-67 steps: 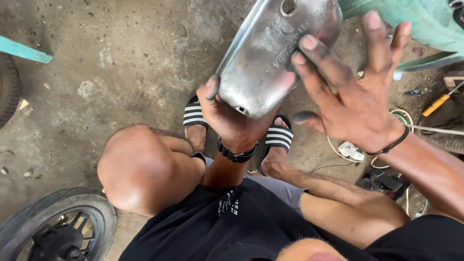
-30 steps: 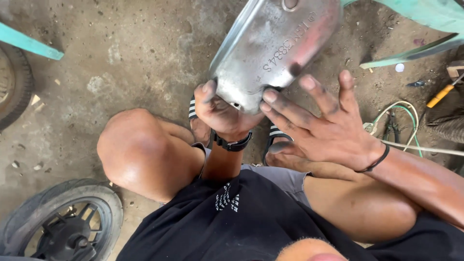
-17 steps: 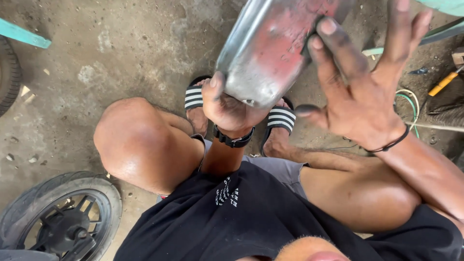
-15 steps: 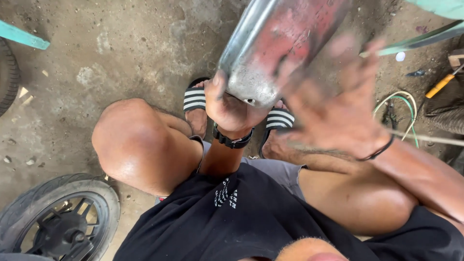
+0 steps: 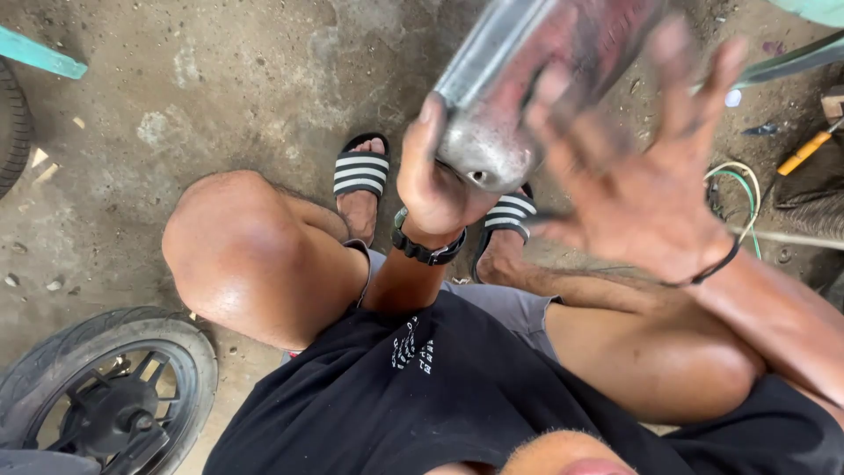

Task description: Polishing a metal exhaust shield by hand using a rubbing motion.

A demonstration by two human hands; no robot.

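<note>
1 metal cover (image 5: 527,79) | left hand (image 5: 435,180) holds | right hand (image 5: 646,189) spread | 2 sandals (image 5: 360,173)

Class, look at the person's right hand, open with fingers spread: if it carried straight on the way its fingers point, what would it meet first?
Probably the shiny curved metal cover that the left hand holds; the right hand is motion-blurred, so the depth is unclear.

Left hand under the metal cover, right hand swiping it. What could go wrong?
The left hand grips only the lower end of the metal cover; the blurred open right hand passing over it could knock it loose. A drop would land near the sandalled feet below.
</note>
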